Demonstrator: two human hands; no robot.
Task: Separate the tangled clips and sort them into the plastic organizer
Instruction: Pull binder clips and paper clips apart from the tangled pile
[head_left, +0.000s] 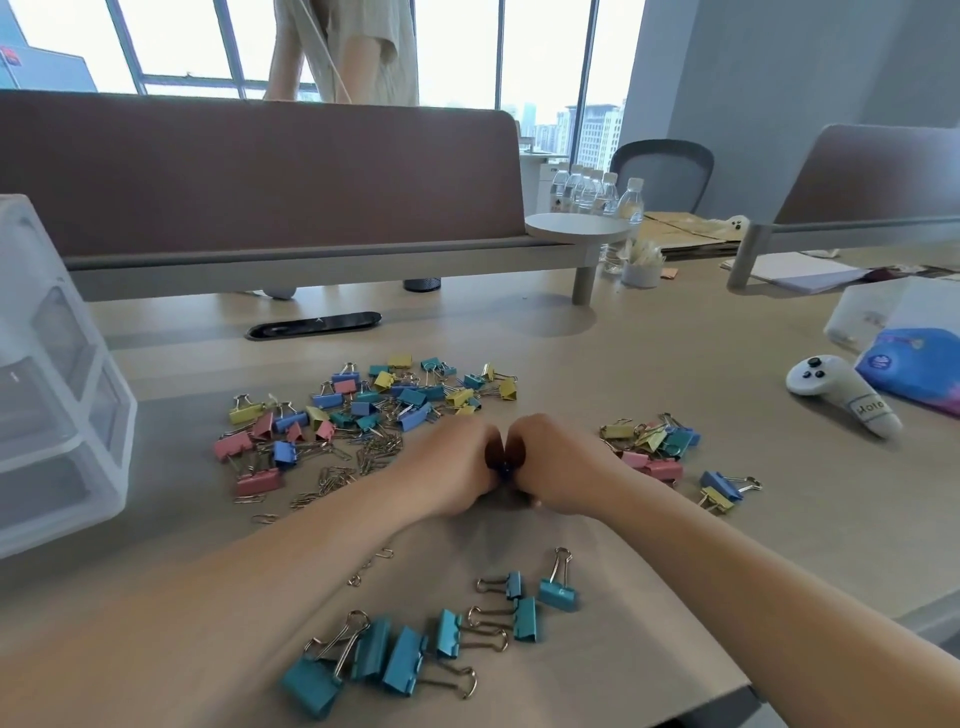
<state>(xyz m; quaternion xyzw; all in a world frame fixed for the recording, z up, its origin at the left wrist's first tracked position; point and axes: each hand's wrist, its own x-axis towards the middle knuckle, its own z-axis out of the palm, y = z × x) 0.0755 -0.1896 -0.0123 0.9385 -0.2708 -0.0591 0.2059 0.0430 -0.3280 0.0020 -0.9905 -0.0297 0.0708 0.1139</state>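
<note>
Clips (374, 405) lie heaped on the desk (675, 364), teal clips (415, 649) set apart near the front edge, plastic organizer (62, 395) at left. Left hand (452, 467) and right hand (558, 470) meet, fingers curled on a blue clip (504, 470). Risk: spring slips, clip snaps free into the heap or pinches skin.

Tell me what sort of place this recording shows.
Most likely an open-plan office high up: a shared desk with fabric divider panels, an office chair, and tall windows overlooking city towers.
</note>
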